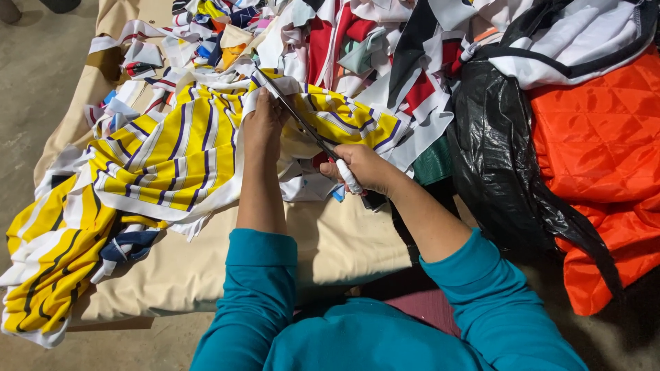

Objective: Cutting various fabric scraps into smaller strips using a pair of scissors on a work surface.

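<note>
The cutting step is in hand: at frame centre the right hand [364, 168] is clamped on the white-wrapped handle of the scissors [302, 124], blades running up-left into the yellow striped fabric [172, 148]. The left hand [265, 124] grips that fabric's white edge just beside the blades, seemingly holding it taut. Next, the cloth wants steady tension, with fingers clear of the blades. Scraps [344, 34] crowd the upper bench [206, 268].
</note>
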